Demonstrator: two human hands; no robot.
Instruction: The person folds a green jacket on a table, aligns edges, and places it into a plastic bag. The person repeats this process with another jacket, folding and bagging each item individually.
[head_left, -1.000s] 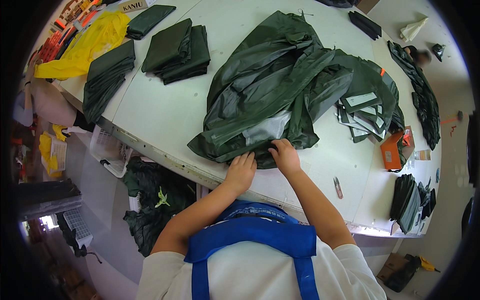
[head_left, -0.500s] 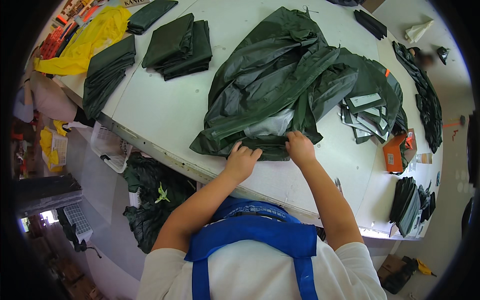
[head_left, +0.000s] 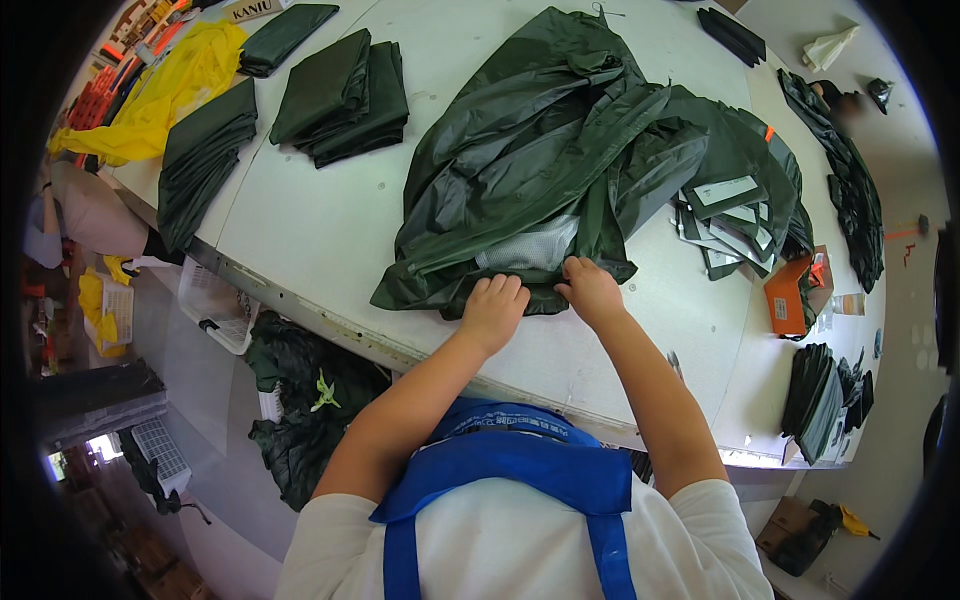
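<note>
A dark green raincoat point(head_left: 520, 170) lies bunched up in front of me on the white table point(head_left: 310, 240), with a patch of pale mesh lining point(head_left: 535, 243) showing near its close edge. My left hand point(head_left: 495, 312) is closed on that near edge, its fingers curled over the fabric. Just to its right, my right hand point(head_left: 590, 290) pinches the same edge beside the mesh, thumb and fingers together. The fingertips of both hands are partly hidden in the folds.
Folded dark green garments point(head_left: 340, 95) are stacked at the far left, near a yellow garment point(head_left: 175, 90). On the right lie labelled flat packets point(head_left: 725, 215), an orange box point(head_left: 790, 300) and upright dark pieces point(head_left: 810, 400). A white basket point(head_left: 215, 305) stands below the table's left edge.
My left hand has turned and its fingers have curled further over the raincoat's edge. My right hand has shifted slightly left, closer to it. The whole view has shifted a little.
</note>
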